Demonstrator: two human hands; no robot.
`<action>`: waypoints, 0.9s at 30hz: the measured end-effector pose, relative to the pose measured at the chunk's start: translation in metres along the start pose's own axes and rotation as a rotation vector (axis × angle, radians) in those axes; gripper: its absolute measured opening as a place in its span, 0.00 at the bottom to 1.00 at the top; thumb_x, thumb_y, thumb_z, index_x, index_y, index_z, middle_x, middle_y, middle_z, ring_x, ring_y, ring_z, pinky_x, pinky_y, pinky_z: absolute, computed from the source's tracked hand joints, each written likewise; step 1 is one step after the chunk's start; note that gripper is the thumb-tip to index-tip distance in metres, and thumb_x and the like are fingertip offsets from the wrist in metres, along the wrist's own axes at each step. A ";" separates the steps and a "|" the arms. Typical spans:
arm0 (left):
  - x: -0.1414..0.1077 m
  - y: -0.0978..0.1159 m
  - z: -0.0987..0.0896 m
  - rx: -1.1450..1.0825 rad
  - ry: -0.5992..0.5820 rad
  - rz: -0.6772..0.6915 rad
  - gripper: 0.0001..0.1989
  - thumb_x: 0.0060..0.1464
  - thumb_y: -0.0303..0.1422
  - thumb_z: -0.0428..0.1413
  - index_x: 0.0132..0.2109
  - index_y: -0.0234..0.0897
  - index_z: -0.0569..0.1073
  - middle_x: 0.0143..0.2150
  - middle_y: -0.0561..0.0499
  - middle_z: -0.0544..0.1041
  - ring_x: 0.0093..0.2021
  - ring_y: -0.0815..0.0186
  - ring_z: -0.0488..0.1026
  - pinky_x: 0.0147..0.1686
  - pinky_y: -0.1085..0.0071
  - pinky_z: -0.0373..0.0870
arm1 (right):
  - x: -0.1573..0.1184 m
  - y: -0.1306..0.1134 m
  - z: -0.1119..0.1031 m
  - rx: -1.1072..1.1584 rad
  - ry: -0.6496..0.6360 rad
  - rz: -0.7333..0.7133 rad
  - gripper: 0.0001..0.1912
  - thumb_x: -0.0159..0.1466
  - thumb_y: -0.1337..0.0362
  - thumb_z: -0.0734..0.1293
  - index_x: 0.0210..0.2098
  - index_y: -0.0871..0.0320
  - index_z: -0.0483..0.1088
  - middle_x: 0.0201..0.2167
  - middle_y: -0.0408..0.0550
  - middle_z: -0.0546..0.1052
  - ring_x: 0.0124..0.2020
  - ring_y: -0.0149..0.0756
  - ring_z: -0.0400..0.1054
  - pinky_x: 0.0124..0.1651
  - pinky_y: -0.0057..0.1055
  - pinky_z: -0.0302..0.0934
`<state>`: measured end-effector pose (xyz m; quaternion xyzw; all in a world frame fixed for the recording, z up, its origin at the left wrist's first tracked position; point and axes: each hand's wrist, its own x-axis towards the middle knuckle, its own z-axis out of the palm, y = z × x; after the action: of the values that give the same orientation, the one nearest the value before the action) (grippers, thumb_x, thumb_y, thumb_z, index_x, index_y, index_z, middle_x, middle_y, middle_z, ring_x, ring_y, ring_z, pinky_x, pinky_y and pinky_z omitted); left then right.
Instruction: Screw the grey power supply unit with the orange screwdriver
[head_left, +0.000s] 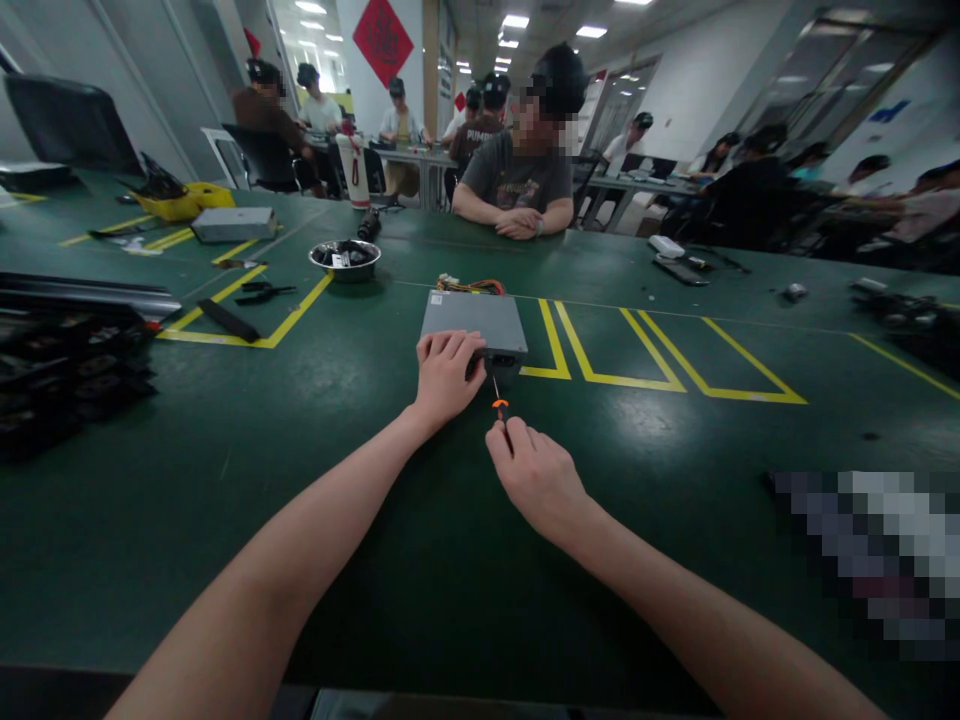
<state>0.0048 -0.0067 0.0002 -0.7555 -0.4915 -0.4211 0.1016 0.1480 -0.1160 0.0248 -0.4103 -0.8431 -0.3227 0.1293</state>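
A grey metal computer power supply (476, 318) lies on the green table, its coloured cables (480, 286) bunched at the far side. Over its near left edge, my left hand (448, 372) is closed with bent fingers, gripping the casing. My right hand (534, 468) grips the dark handle of a screwdriver (500, 406) with an orange collar. The screwdriver's thin shaft points up at the near face of the power supply, by the dark socket. Whether the tip sits in a screw I cannot tell.
A metal bowl (345, 262) of dark parts stands beyond, left of centre. Dark parts (67, 370) are stacked at the left. Another grey metal box (234, 224) lies by a yellow container (187, 201). A person (517, 160) sits across the table (420, 560). Yellow tape outlines mark its top.
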 end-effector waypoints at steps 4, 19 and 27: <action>0.000 0.000 0.001 0.013 -0.012 -0.012 0.09 0.54 0.33 0.51 0.43 0.42 0.68 0.47 0.50 0.73 0.50 0.59 0.64 0.50 0.58 0.52 | -0.002 0.004 0.004 -0.028 -0.015 -0.101 0.07 0.63 0.74 0.56 0.35 0.61 0.63 0.29 0.46 0.68 0.28 0.28 0.63 0.28 0.25 0.54; 0.002 0.001 0.002 0.017 -0.004 -0.022 0.08 0.54 0.33 0.52 0.43 0.43 0.68 0.46 0.51 0.73 0.48 0.58 0.64 0.49 0.57 0.53 | -0.026 0.040 0.003 0.253 0.085 0.166 0.04 0.61 0.70 0.59 0.35 0.63 0.65 0.27 0.44 0.68 0.26 0.26 0.62 0.28 0.23 0.55; 0.001 0.000 0.004 0.010 -0.006 -0.022 0.08 0.54 0.33 0.52 0.43 0.44 0.68 0.46 0.51 0.73 0.49 0.58 0.64 0.49 0.56 0.52 | -0.032 0.049 0.007 0.287 0.098 0.244 0.05 0.61 0.69 0.60 0.35 0.63 0.66 0.28 0.44 0.69 0.26 0.25 0.62 0.27 0.22 0.56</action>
<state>0.0065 -0.0038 -0.0017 -0.7509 -0.5021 -0.4175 0.0990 0.2062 -0.1087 0.0259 -0.4707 -0.8172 -0.2007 0.2654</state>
